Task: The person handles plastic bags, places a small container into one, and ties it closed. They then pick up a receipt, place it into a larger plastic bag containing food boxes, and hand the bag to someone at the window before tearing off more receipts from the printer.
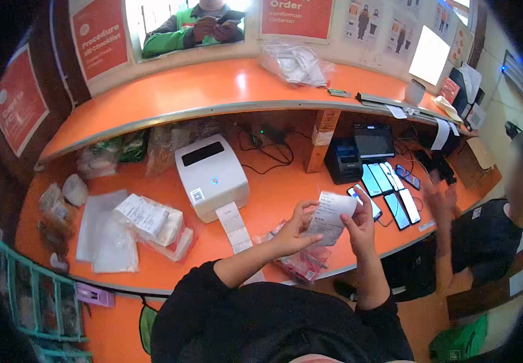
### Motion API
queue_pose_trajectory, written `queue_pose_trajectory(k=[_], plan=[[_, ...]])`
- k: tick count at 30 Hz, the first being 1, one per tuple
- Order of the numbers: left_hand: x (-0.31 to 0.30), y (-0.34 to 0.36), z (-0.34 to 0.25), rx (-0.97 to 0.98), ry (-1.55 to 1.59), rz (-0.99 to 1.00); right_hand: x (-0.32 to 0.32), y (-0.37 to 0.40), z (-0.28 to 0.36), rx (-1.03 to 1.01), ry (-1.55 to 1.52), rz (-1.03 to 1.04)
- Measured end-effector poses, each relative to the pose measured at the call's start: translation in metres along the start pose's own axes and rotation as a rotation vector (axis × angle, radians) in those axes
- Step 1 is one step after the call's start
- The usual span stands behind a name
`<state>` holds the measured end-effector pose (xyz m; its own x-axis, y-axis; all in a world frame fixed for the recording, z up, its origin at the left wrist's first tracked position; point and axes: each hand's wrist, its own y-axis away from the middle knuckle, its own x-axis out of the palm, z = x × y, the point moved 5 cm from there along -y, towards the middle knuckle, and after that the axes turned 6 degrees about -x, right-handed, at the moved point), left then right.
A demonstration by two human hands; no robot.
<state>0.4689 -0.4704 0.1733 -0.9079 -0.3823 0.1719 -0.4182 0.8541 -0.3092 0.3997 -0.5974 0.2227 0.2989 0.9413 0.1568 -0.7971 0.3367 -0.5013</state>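
Both hands hold a printed paper slip (328, 218) above the orange counter's front edge. My left hand (296, 232) grips the slip's left side, fingers bent around it. At the right side, my right hand (360, 225) pinches it between thumb and fingers. Beneath my left hand lies a clear plastic package with red parts (302, 261). A white label printer (212, 175) stands to the left, a printed strip (233, 227) hanging from its front. Several phones (396, 210) lie to the right of my right hand, some with lit screens.
Wrapped packages (149, 219) and plastic sleeves (105, 233) lie at the left. A black printer (343, 161) and a tablet (373, 141) stand under the raised shelf (213, 94). A co-worker (485, 236) is at the right; another person (198, 30) is beyond the window.
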Motion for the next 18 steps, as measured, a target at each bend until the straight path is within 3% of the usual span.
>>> queue_pose_trajectory(k=[4,9,18], plan=[[-0.01,0.002,0.001,-0.048,0.016,0.008,0.001,-0.005,-0.005,-0.075,0.023,-0.066],[-0.02,0.0,0.003,-0.066,-0.07,0.035,0.006,-0.023,0.0,-0.167,0.14,0.056],[-0.029,0.001,0.002,-0.087,-0.165,0.176,0.013,-0.011,0.009,-0.106,0.125,0.066]])
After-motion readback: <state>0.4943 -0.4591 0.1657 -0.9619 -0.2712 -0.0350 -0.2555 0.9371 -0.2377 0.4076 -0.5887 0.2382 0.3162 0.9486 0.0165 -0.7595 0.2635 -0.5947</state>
